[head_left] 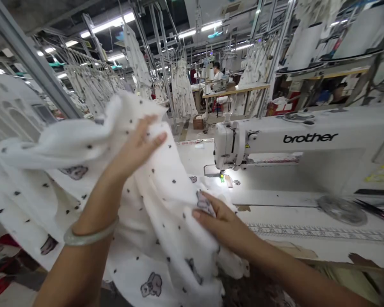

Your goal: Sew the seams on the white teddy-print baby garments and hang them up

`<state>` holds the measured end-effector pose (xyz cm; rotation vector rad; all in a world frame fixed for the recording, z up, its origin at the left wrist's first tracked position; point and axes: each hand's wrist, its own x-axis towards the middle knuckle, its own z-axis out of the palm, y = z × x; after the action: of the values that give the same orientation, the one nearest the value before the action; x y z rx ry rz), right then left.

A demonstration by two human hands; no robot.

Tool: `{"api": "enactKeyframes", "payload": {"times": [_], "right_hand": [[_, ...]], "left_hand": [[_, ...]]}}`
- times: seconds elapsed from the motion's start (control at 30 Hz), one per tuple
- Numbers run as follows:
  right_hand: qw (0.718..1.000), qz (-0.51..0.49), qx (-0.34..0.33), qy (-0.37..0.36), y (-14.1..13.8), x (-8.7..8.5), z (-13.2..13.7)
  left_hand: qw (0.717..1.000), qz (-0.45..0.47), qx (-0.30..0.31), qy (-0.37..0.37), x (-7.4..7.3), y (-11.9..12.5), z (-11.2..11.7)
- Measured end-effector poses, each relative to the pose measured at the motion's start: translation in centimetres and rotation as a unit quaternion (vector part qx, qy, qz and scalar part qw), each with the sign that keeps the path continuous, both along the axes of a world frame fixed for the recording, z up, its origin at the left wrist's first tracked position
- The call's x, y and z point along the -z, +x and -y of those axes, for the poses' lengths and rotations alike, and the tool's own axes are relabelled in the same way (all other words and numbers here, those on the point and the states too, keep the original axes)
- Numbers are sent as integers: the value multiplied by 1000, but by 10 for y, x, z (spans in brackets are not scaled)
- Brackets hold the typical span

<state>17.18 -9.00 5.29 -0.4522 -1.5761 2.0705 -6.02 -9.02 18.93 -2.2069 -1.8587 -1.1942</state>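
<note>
A large white cloth (166, 200) with small dark spots and printed bears lies bunched across the front of the sewing machine and rises in folds at the left. My left hand (136, 147), a pale bangle on its wrist, holds up the raised part; its thumb and forefinger show slightly blurred, the other fingers are hard to make out. Closer to the needle, my right hand (219, 219) pinches the cloth between thumb and fingers. Part of the cloth reaches the lit presser foot (222, 176) of the white sewing machine (307, 138).
A printed ruler strip (294, 232) runs along the table's front. Dark scissors or snips (376, 211) lie at the right beside a clear round disc (342, 209). Large thread cones (307, 47) stand above the machine. Behind, garments (182, 91) hang and a person (217, 72) sits.
</note>
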Motion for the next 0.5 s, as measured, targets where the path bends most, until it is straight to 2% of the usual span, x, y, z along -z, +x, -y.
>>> {"api": "enactKeyframes", "payload": {"times": [0.07,0.13,0.17,0.23,0.3,0.37,0.43,0.5], "right_hand": [[999,-16,22,-38,2,-10,-18],[997,-40,33,-61,3,-18,-33],[995,-55,39,-72,3,-20,-38],[989,-99,71,-89,0,-19,-42],[979,-144,109,-98,-6,-12,-37],[978,-141,100,-116,-15,2,-24],[986,-82,27,-142,-24,20,-5],[990,-27,-49,-130,-31,38,14]], "left_hand": [[983,-29,95,-158,30,18,4],[943,-16,181,-277,56,35,8],[928,6,201,-314,65,41,10],[921,57,181,-341,74,45,9],[943,79,120,-302,72,40,6],[971,66,57,-220,64,33,1],[992,27,-4,-125,53,29,-4],[997,-22,-75,-23,40,28,-9]]}}
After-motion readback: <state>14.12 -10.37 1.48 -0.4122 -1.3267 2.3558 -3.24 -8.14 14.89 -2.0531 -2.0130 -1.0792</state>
